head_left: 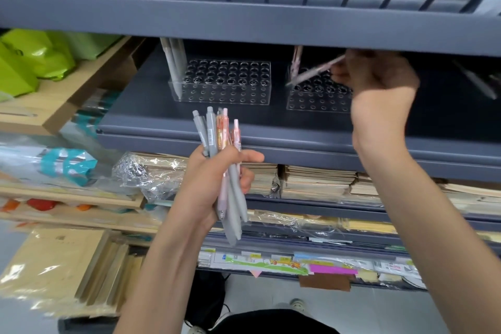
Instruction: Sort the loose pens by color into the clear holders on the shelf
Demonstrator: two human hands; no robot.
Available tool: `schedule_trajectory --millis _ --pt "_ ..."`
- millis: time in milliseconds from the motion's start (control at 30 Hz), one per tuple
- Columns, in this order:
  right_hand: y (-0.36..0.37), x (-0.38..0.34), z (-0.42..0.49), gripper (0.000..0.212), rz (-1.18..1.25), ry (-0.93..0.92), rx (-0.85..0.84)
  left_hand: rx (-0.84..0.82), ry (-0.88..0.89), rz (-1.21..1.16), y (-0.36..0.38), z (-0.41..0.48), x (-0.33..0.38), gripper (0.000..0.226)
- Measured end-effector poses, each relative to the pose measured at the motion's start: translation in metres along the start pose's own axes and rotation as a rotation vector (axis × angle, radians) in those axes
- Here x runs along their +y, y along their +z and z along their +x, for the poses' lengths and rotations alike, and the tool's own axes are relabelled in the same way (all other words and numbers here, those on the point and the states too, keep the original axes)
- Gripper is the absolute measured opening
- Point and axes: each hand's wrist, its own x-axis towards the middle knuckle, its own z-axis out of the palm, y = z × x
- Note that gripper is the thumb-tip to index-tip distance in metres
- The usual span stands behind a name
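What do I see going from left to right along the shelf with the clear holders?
Shiny green bags, upright grey pens, first clear plastic holder, second clear plastic holder, right hand pinching a pink pen.

My right hand (379,76) and the pink pen (315,70) it pinches are blurred, my wrist hides one end of the right holder (317,102), the edge of the upper shelf (244,24) cuts off the tops of the grey pens (173,62), and a grey streak (477,81) at far right is too smeared to name.
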Motion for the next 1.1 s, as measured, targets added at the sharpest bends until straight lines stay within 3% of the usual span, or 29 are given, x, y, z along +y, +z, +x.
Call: schedule_trajectory --millis 167,300,433,667,900,1100 --pt "0.002 0.012 0.015 0.018 -0.342 -0.07 0.047 -0.03 0.001 -0.031 0.002 -0.001 0.0 0.022" --pt "0.015 0.017 0.028 0.024 -0.555 -0.076 -0.043 -0.04 -0.018 -0.099 -0.002 -0.001 -0.001 0.025" --pt "0.031 0.017 0.031 0.027 -0.782 -0.215 -0.127 -0.052 -0.053 -0.124 -0.007 -0.001 -0.001 0.021" --pt "0.044 0.015 0.03 0.014 -0.745 -0.215 -0.171 -0.056 -0.049 -0.128 -0.018 -0.004 0.002 0.019" --pt "0.045 0.018 0.03 0.014 -0.751 -0.203 -0.153 -0.119 -0.035 -0.083 -0.023 -0.008 0.005 0.016" --pt "0.042 0.023 0.031 0.031 -0.873 -0.111 -0.18 -0.153 -0.052 -0.041 -0.023 -0.008 0.009 0.029"
